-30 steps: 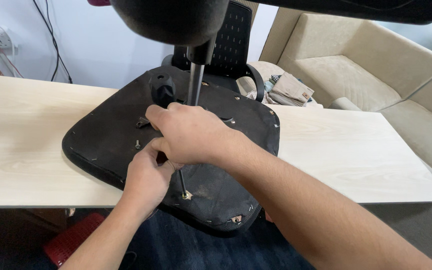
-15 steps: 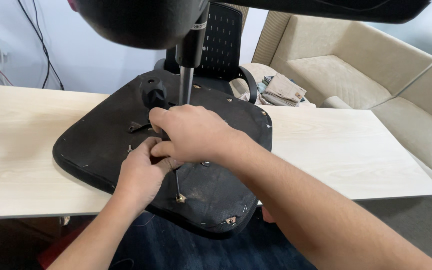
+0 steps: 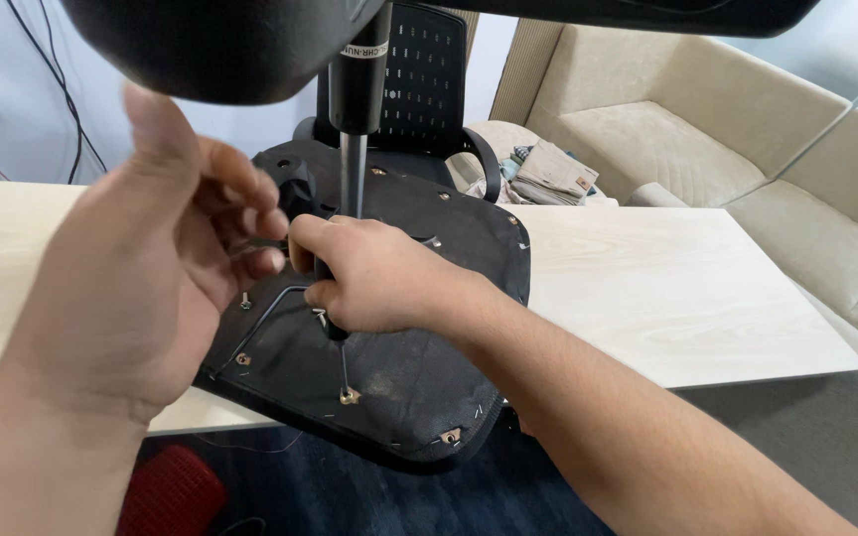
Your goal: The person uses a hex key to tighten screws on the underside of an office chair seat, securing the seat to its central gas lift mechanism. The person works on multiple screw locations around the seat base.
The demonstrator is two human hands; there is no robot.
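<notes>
While the left hand point(image 3: 141, 268) hangs raised above the near-left part of the worktop point(image 3: 687, 298), these lines run from left to right:

Left hand: fingers point(image 3: 240, 213) loosely curled and apart, gripping nothing, close beside the right hand.
Seat base: the black upturned chair seat point(image 3: 409, 387) lies across the middle of the worktop, its near corner jutting past the front edge.
Right hand: the right hand point(image 3: 379, 278) has its fingers closed around a dark tool handle point(image 3: 335, 328), its thin shaft pointing down at a brass fitting point(image 3: 349, 397) near the seat's front corner.
Gas column: the chrome-and-black column point(image 3: 355, 119) stands upright from the seat's middle, with the chair's star base filling the top of the view.
Slip risk: with only one hand on the tool, the tip may well skid off the fitting and score the fabric.
Tip risk: the overhanging corner and the top-heavy column could let the seat rock or slide forward if pressed hard.
Loose parts: a small screw point(image 3: 245, 298) on the seat could roll off.
Surface: pale wood-grain worktop.
Room: cables on the left wall, a black mesh chair point(image 3: 429, 89) behind, a beige sofa point(image 3: 707, 129) with folded cloth at right, grey carpet.
</notes>
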